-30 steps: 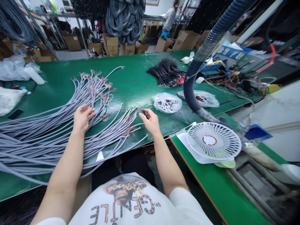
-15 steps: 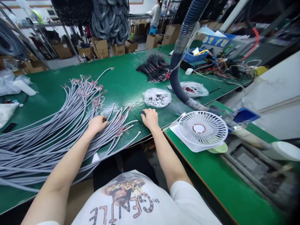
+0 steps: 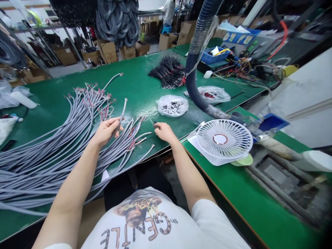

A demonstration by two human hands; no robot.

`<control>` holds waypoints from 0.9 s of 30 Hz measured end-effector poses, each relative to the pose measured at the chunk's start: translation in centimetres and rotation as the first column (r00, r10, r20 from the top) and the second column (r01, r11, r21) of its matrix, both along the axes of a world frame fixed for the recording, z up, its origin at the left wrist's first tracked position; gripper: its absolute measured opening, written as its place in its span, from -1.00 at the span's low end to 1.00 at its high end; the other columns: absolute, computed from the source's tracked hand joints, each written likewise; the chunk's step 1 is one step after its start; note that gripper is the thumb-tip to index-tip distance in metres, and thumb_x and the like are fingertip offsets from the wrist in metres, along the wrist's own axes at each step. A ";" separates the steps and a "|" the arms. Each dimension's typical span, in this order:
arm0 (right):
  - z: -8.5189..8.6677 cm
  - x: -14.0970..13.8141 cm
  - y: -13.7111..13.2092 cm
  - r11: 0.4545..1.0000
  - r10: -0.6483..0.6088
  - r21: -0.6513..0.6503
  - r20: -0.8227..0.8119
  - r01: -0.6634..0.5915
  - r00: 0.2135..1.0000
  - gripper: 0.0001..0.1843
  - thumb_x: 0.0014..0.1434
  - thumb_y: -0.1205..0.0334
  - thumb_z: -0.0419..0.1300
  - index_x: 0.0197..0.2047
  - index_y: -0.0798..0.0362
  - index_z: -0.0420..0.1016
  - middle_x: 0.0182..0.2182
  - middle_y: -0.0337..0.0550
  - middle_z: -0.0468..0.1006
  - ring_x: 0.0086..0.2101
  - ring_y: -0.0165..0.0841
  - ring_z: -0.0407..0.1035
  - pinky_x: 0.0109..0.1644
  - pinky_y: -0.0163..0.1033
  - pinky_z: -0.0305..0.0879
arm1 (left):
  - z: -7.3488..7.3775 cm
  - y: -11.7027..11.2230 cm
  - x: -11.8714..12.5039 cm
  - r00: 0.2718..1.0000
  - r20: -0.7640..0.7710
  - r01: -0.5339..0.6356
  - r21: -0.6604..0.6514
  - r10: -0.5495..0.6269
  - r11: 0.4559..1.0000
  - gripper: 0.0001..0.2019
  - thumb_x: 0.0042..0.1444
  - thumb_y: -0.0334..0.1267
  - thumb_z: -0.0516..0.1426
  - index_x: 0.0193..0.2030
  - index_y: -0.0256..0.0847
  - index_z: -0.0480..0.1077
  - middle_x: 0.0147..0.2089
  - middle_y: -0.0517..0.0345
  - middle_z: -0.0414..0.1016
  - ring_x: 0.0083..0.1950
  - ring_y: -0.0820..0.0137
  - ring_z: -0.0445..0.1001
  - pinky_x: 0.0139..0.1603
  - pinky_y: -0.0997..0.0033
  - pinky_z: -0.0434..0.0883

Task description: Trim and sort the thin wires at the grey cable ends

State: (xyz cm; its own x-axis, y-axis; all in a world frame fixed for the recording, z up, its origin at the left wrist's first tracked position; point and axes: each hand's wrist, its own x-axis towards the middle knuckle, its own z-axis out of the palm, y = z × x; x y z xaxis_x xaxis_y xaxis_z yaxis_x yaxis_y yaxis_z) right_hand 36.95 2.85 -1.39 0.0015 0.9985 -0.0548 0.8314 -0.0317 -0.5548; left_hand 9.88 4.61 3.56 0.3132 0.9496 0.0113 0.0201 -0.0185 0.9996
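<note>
A big fan of grey cables (image 3: 52, 145) with stripped red and white ends lies across the green table (image 3: 140, 86). My left hand (image 3: 105, 130) is closed on one grey cable (image 3: 121, 116) and lifts its end up off the pile. My right hand (image 3: 162, 130) rests on the table just right of the cable ends, fingers pinched on a small dark piece (image 3: 155, 122) that I cannot make out. A clear bag of small black parts (image 3: 172, 105) lies just beyond that hand.
A white desk fan (image 3: 224, 140) lies face up at the right. A ribbed hose (image 3: 197, 55) bends down beside it. A bundle of black wires (image 3: 168, 72), a second bag (image 3: 214, 94) and tangled coloured wiring (image 3: 246, 69) sit farther back. A person stands far behind.
My left hand moved right from the far cable group to the near one, took one cable and raised its end. My right hand stayed close to the same spot.
</note>
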 end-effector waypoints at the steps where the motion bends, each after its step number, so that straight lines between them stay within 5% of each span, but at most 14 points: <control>1: 0.1 0.5 -0.7 1.000 -0.012 0.008 -0.088 0.012 0.996 -0.64 0.11 0.40 -0.04 -0.09 0.17 0.47 -0.42 -0.10 0.57 -0.39 -0.36 0.47 -0.27 -0.31 0.35 | 0.3 -0.3 0.4 0.998 0.037 0.045 -0.012 -0.045 0.999 -0.58 0.02 -0.03 0.23 -0.07 -0.32 0.46 -0.45 0.16 0.47 -0.62 0.58 0.31 -0.61 0.57 0.24; 3: 0.3 1.3 -2.4 0.997 -0.049 0.042 -0.389 0.070 0.920 -0.69 0.17 0.30 -0.06 -0.14 0.17 0.44 -0.58 -0.24 0.45 -0.56 -0.44 0.36 -0.44 -0.37 0.28 | 0.6 -0.5 1.1 0.991 0.084 0.110 -0.038 -0.106 0.993 -0.60 0.03 -0.05 0.24 -0.07 -0.29 0.47 -0.45 0.16 0.47 -0.62 0.58 0.30 -0.63 0.58 0.21; 5: 0.6 1.7 -4.2 0.988 -0.056 0.069 -0.679 0.139 0.732 -0.75 0.17 0.14 0.03 -0.29 0.13 0.42 -0.63 -0.32 0.34 -0.64 -0.51 0.23 -0.54 -0.41 0.15 | 0.4 -0.4 1.7 0.987 0.096 0.137 -0.069 -0.130 0.988 -0.61 0.00 -0.06 0.26 -0.10 -0.28 0.48 -0.48 0.17 0.45 -0.65 0.60 0.26 -0.68 0.59 0.15; 7: 0.9 1.7 -5.8 0.983 -0.040 0.073 -0.803 0.166 0.594 -0.74 0.12 0.05 0.12 -0.38 0.09 0.39 -0.60 -0.34 0.31 -0.65 -0.56 0.16 -0.58 -0.42 0.06 | -0.1 0.0 2.1 0.987 0.098 0.137 -0.088 -0.128 0.987 -0.61 -0.04 -0.05 0.28 -0.14 -0.29 0.49 -0.52 0.20 0.42 -0.68 0.61 0.21 -0.72 0.61 0.09; 9: 1.1 1.3 -7.1 0.984 -0.041 0.068 -0.818 0.167 0.574 -0.75 0.12 0.05 0.13 -0.35 0.08 0.40 -0.57 -0.35 0.31 -0.66 -0.58 0.11 -0.59 -0.41 0.01 | -1.0 0.7 2.2 0.987 0.115 0.120 -0.092 -0.110 0.988 -0.61 -0.07 -0.04 0.30 -0.17 -0.29 0.50 -0.55 0.23 0.39 -0.69 0.62 0.18 -0.73 0.62 0.05; 13: 0.7 -0.5 -9.2 0.983 0.004 0.141 -0.666 0.121 0.746 -0.80 0.15 0.09 0.16 -0.30 0.06 0.45 -0.58 -0.35 0.29 -0.60 -0.53 0.13 -0.48 -0.37 0.09 | -2.5 2.1 1.8 0.981 0.176 0.098 -0.085 -0.082 0.992 -0.64 -0.06 -0.06 0.30 -0.18 -0.26 0.48 -0.56 0.27 0.35 -0.70 0.64 0.16 -0.73 0.62 0.05; 16: -0.4 -2.3 -10.2 0.971 0.225 0.170 -0.423 -0.167 0.878 -0.77 0.13 0.09 0.22 -0.20 0.05 0.49 -0.53 -0.32 0.40 -0.55 -0.50 0.20 -0.38 -0.36 0.16 | -2.9 2.6 1.5 0.980 0.192 0.068 -0.078 -0.052 0.995 -0.66 -0.01 -0.08 0.28 -0.16 -0.26 0.47 -0.56 0.28 0.34 -0.70 0.65 0.15 -0.73 0.64 0.05; 20: -1.7 -5.3 -9.9 0.865 0.499 0.075 -0.018 -0.496 0.866 -0.70 0.22 0.08 0.15 -0.04 0.02 0.46 -0.26 -0.15 0.57 -0.36 -0.40 0.40 -0.29 -0.34 0.18 | -2.0 2.5 1.4 0.987 0.155 -0.022 -0.031 0.026 0.999 -0.72 0.08 -0.13 0.23 -0.14 -0.27 0.45 -0.56 0.30 0.34 -0.71 0.66 0.17 -0.72 0.67 0.07; 23: -2.0 -7.4 -8.4 0.836 0.537 0.002 0.194 -0.548 0.821 -0.70 0.29 0.03 0.05 -0.07 0.01 0.48 -0.23 -0.10 0.57 -0.27 -0.32 0.45 -0.31 -0.32 0.15 | -0.2 1.7 1.0 0.989 0.114 -0.093 0.010 0.091 0.996 -0.80 0.20 -0.20 0.13 -0.11 -0.26 0.44 -0.56 0.35 0.31 -0.73 0.69 0.19 -0.69 0.72 0.09; 27: -2.1 -9.2 -5.9 0.821 0.540 0.034 0.276 -0.570 0.795 -0.67 0.31 -0.01 0.03 -0.08 0.01 0.46 -0.20 -0.08 0.57 -0.25 -0.28 0.46 -0.32 -0.30 0.12 | 2.8 -0.4 -0.1 0.987 0.134 -0.108 0.110 0.093 0.988 -0.82 0.29 -0.31 0.02 -0.07 -0.28 0.41 -0.55 0.37 0.32 -0.70 0.72 0.21 -0.65 0.74 0.11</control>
State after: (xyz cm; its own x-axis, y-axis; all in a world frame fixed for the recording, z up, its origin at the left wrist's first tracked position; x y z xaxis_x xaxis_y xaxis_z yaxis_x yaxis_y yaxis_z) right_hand 27.76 -3.03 -3.50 -0.5561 0.8309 -0.0179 0.7945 0.5253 -0.3046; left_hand 9.77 4.17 6.34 0.2053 0.9659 0.1575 -0.0999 -0.1394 0.9852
